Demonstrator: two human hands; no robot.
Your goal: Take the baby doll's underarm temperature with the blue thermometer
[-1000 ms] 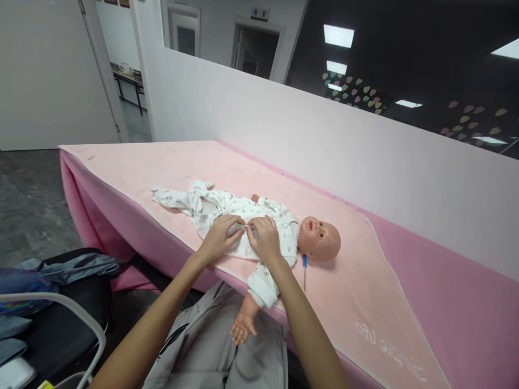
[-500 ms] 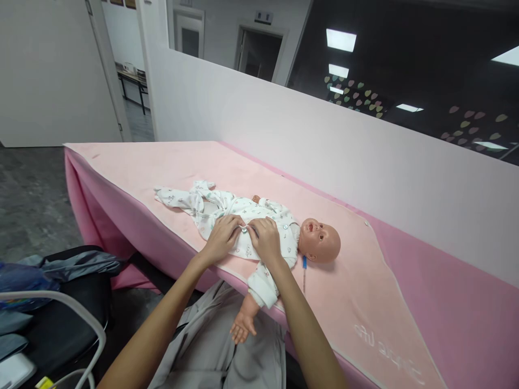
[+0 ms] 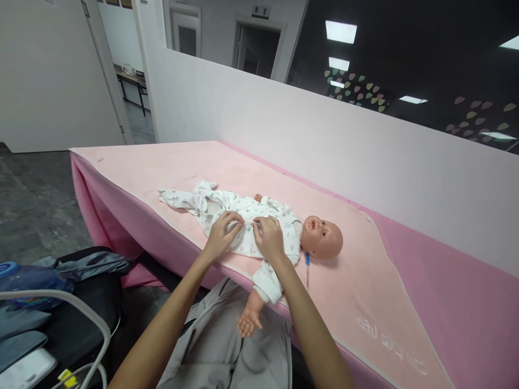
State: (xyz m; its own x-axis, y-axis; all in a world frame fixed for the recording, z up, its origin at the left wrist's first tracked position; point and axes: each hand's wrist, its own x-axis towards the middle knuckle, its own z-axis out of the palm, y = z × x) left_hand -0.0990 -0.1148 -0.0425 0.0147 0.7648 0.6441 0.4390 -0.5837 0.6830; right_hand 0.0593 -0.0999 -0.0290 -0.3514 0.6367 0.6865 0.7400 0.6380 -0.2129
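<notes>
A baby doll (image 3: 322, 237) lies on its back on the pink-covered table, its head toward the right. It wears a white patterned baby outfit (image 3: 245, 246) with snap buttons down the front. My left hand (image 3: 224, 233) pinches the front edge of the outfit at the belly. On the other side of a snap button (image 3: 248, 227), my right hand (image 3: 268, 236) pinches the same edge nearer the chest. The doll's near arm (image 3: 250, 316) hangs over the table's front edge, under my right forearm. Another snap (image 3: 288, 225) shows close to the neck.
A thin stick with a blue end (image 3: 307, 265) lies beside the doll's head. The pink table cover (image 3: 389, 302) reaches a low white wall (image 3: 251, 113) with dark glass above. At left, a black chair (image 3: 87, 308) holds clothes and a blue bottle (image 3: 28, 278).
My fingers have moved slightly apart along the front edge, baring the snap between them. The view has shifted a little; the doll lies as before.
</notes>
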